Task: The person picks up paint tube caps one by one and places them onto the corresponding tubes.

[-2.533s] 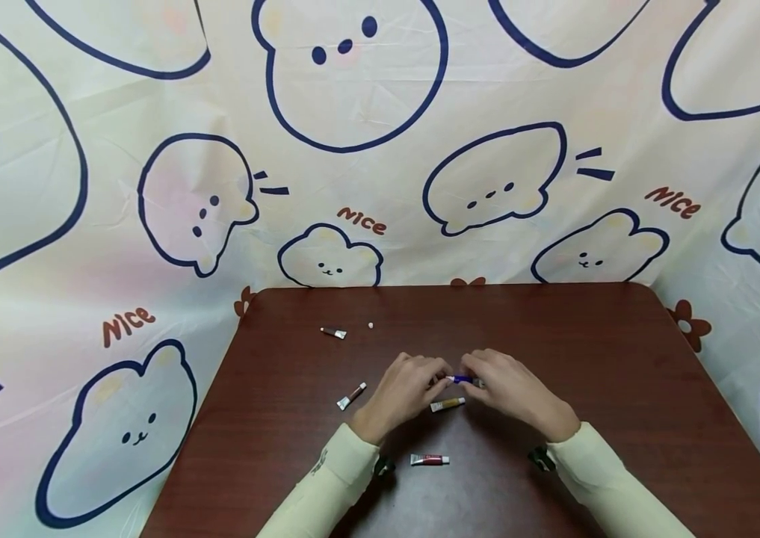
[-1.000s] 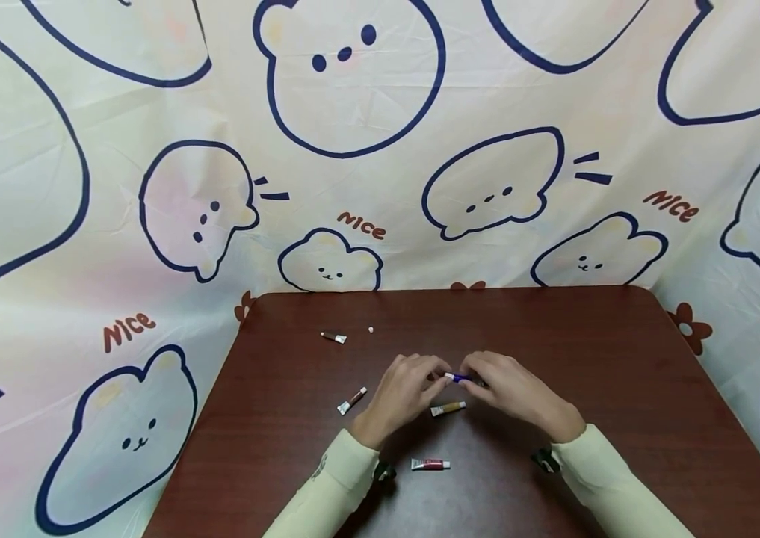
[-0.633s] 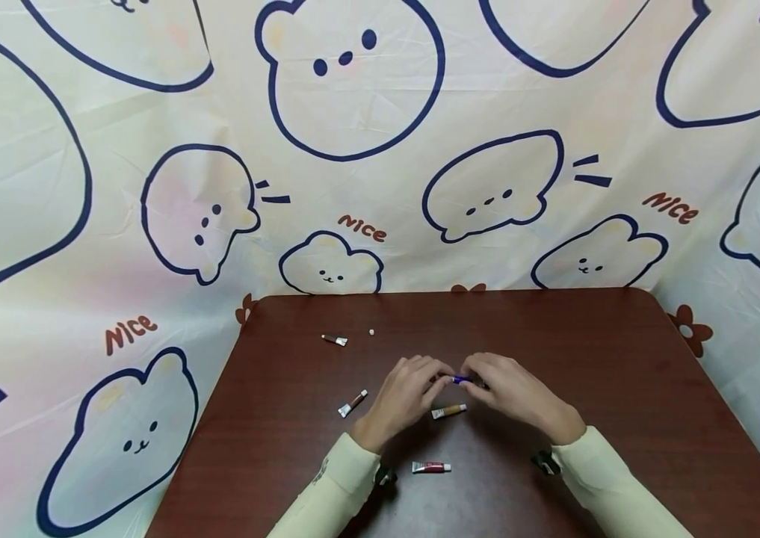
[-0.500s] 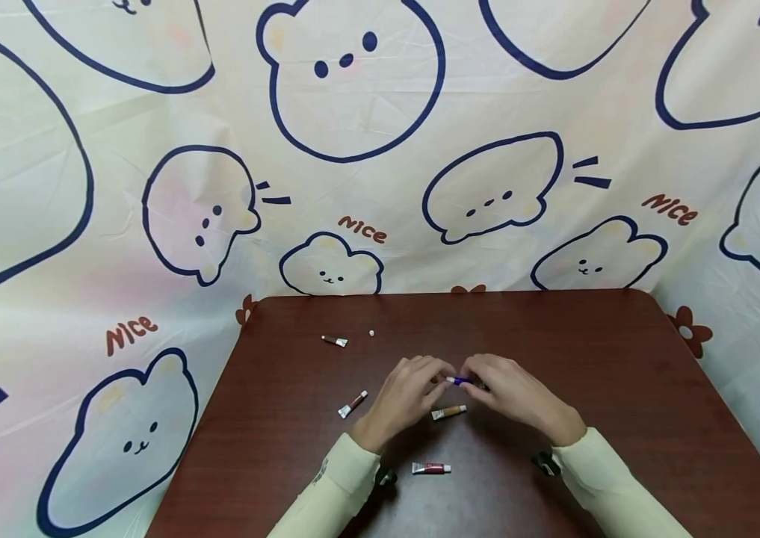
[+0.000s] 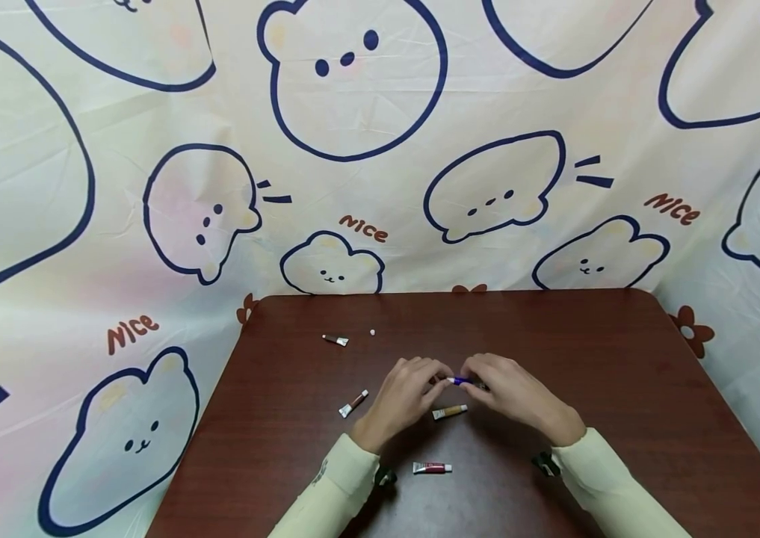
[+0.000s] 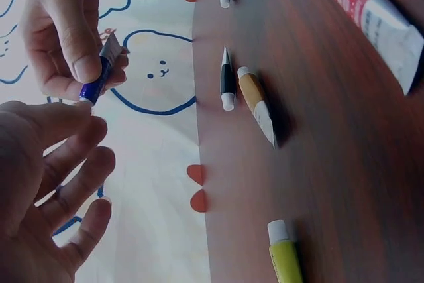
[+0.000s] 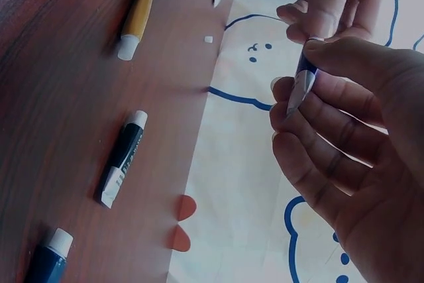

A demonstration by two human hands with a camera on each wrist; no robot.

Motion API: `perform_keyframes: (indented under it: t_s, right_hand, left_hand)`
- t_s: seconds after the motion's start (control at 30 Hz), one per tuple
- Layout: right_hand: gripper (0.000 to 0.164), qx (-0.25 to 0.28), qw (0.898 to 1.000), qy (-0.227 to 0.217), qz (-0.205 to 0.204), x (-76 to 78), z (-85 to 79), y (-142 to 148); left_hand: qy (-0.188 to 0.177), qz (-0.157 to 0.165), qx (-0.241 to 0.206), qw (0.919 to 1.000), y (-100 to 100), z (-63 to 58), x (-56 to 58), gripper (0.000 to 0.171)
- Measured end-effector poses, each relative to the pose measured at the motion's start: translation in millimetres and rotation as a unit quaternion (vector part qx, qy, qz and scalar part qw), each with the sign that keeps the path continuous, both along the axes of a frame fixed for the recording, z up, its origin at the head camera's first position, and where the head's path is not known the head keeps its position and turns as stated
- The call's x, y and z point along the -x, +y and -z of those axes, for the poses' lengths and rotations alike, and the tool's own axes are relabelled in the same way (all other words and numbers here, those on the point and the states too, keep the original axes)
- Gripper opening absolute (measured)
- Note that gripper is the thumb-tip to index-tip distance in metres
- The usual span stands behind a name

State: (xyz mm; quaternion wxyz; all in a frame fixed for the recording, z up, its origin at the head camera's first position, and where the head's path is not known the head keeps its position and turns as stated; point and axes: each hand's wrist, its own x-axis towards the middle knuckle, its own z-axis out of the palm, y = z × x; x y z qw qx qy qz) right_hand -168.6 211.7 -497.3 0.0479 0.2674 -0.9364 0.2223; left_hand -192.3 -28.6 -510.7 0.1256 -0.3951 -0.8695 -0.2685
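Between my two hands, above the table, is a small blue paint tube (image 5: 460, 380) with a white cap end. My left hand (image 5: 408, 392) pinches the cap end between thumb and forefinger; its other fingers are spread apart in the left wrist view. My right hand (image 5: 517, 392) holds the tube's body, thumb on one side and fingers on the other, as the right wrist view shows. An ochre paint tube (image 5: 450, 412) lies just below the hands. Nearer the front is a red paint tube (image 5: 432, 468), and a brown paint tube (image 5: 353, 403) lies left of my left hand.
Toward the back left of the brown table (image 5: 272, 463) lie a dark paint tube (image 5: 335, 340) and a loose white cap (image 5: 372, 332). The wrist views also show a yellow-green paint tube (image 6: 285, 256) and a black paint tube (image 7: 124, 157). A patterned cloth (image 5: 487, 90) hangs behind.
My left fingers shift slightly around the cap end, which is more and less visible from frame to frame. Both hands stay in nearly the same place; the tubes on the table have not moved.
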Motion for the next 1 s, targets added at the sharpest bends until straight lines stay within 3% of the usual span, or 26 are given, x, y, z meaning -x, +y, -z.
perform_keyframes:
  t_s: [0.27,0.43,1.0]
  right_hand:
    - [0.016,0.000,1.000,-0.006,0.002,-1.5,0.0,-0.8]
    - [0.016,0.001,1.000,-0.016,0.003,-2.4,0.5,-0.5]
    - [0.017,0.002,1.000,-0.007,-0.003,-1.6,0.7,-0.1]
  left_hand:
    - [-0.003,-0.013,0.005,0.9999,0.4,0.2,-1.7,0.017]
    - [-0.014,-0.003,0.007,0.9999,0.7,0.4,-1.2,0.013]
    - [0.004,-0.006,0.005,1.0000,1.8,1.0,-0.9,0.013]
